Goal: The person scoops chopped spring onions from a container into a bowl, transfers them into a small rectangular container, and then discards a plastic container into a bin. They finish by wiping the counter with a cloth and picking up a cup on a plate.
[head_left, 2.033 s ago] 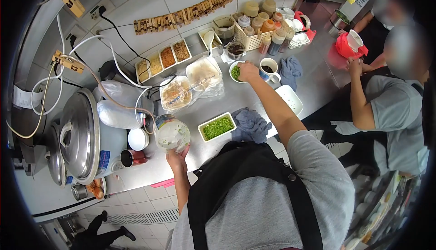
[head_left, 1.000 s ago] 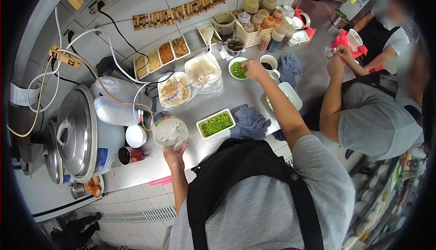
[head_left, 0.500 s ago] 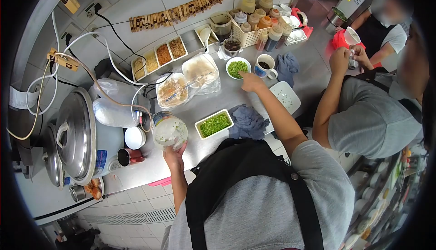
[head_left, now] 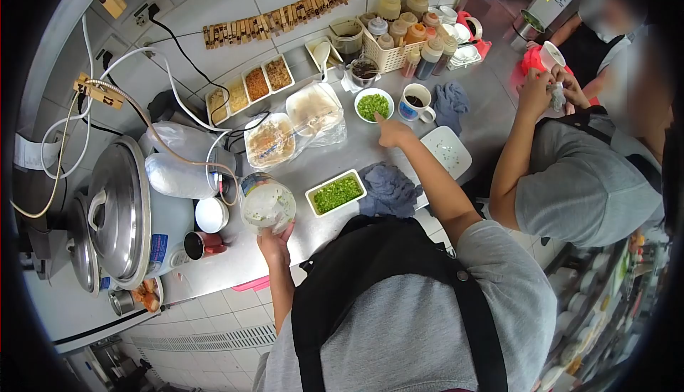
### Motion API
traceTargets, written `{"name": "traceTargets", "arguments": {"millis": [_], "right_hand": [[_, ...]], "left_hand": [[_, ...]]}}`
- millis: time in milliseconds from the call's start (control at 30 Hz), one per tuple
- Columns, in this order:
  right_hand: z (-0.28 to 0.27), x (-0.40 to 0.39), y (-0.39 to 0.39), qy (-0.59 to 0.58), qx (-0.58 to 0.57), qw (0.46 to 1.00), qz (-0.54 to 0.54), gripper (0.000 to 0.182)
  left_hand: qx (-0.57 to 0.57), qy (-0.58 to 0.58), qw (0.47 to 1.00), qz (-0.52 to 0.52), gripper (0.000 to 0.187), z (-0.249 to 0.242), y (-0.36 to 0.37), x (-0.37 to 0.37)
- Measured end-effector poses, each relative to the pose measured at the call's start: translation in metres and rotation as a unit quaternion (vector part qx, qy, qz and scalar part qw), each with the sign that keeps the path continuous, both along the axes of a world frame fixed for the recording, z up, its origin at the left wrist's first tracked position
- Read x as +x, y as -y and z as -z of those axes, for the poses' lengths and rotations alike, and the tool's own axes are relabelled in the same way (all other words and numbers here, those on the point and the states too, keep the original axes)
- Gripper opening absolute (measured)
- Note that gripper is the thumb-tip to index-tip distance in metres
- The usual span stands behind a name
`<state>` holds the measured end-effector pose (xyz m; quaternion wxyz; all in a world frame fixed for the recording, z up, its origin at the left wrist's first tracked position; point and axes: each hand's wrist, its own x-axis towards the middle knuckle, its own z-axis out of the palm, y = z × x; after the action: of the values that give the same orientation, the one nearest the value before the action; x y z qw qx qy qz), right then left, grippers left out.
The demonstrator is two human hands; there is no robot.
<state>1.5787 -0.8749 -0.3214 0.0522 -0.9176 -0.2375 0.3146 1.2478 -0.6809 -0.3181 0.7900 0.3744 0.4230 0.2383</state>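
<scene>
My left hand [head_left: 274,244] is closed on the near side of a clear plastic tub [head_left: 268,208], tilted so its mouth faces me, with green bits inside. My right hand [head_left: 394,133] reaches forward, index finger stretched out over the near rim of a white bowl [head_left: 358,111]. Chopped green onion [head_left: 372,104] fills that bowl, and the fingertip is at its edge. The other fingers look curled and hold nothing that I can see. Between my arms stands a white rectangular container [head_left: 311,200] of chopped green onion.
Beside the bowl are a mug [head_left: 415,104] of dark liquid and a blue cloth [head_left: 451,107]. Another cloth [head_left: 390,189] lies near me, by a white tray [head_left: 456,151]. Large lidded pots [head_left: 117,214] stand left. Sauce bottles [head_left: 410,29] line the back. A co-worker [head_left: 584,171] stands at right.
My right hand has drawn back slightly toward me, its fingertip now nearer the bowl's rim. The tub in my left hand has barely shifted. The co-worker's hands have moved a little.
</scene>
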Motion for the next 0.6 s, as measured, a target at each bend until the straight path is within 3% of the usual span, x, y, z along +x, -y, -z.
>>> {"name": "traceTargets", "arguments": {"millis": [433, 600], "right_hand": [[0.004, 0.022, -0.007, 0.077, 0.056, 0.995, 0.02, 0.073], [-0.015, 0.028, -0.009, 0.115, 0.036, 0.988, 0.094, 0.059]], "left_hand": [[0.003, 0.014, 1.0, 0.001, 0.044, 0.004, 0.002, 0.001], [-0.003, 0.019, 1.0, -0.016, 0.044, 0.009, 0.001, 0.0]]}}
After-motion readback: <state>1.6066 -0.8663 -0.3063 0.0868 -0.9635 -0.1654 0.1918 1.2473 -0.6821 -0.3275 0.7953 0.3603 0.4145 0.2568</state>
